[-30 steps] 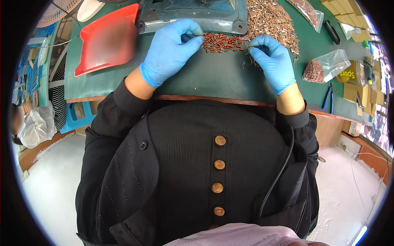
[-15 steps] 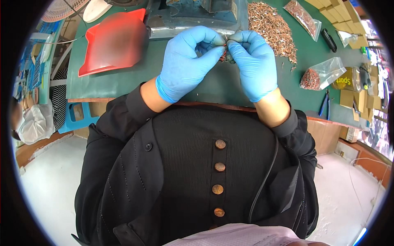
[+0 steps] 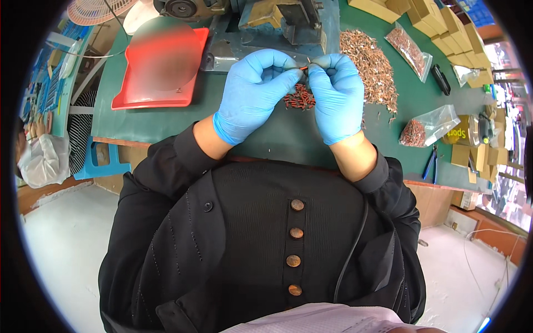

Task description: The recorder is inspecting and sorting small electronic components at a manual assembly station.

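Observation:
In a blue glove, my left hand (image 3: 250,91) pinches a small red piece (image 3: 303,68) between thumb and fingertips. My right hand (image 3: 340,102), gloved the same way, is closed in a pinch right beside it, with a thin metal piece (image 3: 309,60) showing at its fingertips. The two pinches nearly touch, and fingers hide most of both pieces. Below them on the green table lies a small pile of red pieces (image 3: 300,99), partly covered by my hands. A large heap of copper-coloured metal pieces (image 3: 369,72) spreads just beyond my right hand.
A blue-grey machine (image 3: 222,60) stands behind my hands. To the left lies a red tray (image 3: 150,101). At right are bags of small parts (image 3: 413,133) (image 3: 408,47), a black tool (image 3: 441,80), blue-handled pliers (image 3: 430,165) and cardboard boxes (image 3: 444,28). Another person sits far left.
The view has shifted, showing more of the machine. My hands sit slightly apart now, revealing the red pile beneath and the red piece at my left fingertips. Both remain pinched.

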`<state>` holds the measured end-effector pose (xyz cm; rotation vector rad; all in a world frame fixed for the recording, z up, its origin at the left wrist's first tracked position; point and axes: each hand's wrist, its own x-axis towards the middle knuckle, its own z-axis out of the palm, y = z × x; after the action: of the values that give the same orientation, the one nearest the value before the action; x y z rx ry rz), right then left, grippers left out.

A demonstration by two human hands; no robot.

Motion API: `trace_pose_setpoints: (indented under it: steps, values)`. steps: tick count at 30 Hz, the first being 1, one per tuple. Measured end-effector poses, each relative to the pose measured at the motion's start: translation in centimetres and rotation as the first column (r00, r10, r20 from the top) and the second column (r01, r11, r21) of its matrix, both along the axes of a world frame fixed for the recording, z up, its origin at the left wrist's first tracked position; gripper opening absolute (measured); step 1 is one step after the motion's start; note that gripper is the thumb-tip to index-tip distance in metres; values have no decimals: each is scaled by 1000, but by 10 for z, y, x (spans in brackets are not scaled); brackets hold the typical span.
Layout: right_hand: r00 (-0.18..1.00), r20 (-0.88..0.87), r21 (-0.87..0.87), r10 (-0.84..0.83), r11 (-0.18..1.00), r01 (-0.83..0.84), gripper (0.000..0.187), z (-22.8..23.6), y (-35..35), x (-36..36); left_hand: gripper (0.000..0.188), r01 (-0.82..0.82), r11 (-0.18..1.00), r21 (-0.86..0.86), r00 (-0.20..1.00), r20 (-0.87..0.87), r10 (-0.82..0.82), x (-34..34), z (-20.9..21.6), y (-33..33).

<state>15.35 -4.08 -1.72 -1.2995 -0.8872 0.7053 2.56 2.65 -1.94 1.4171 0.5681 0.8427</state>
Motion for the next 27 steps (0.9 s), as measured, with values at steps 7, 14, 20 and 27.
trace_pose_setpoints:
  steps: [7,14,20,27]
  values:
    - [1000,-17,61,5,998,-4,9,15,41,15,8,-234,916,327,967,-19,254,12,13,37]
    - [997,-3,128,-82,988,82,14,29,92,24,10,-466,632,619,862,156,483,42,14,77]
    - [977,93,103,-189,978,180,15,27,102,26,8,-530,451,718,793,232,563,53,8,86]
    - [969,98,168,-227,963,209,14,24,105,31,7,-558,440,703,784,273,558,60,7,88]
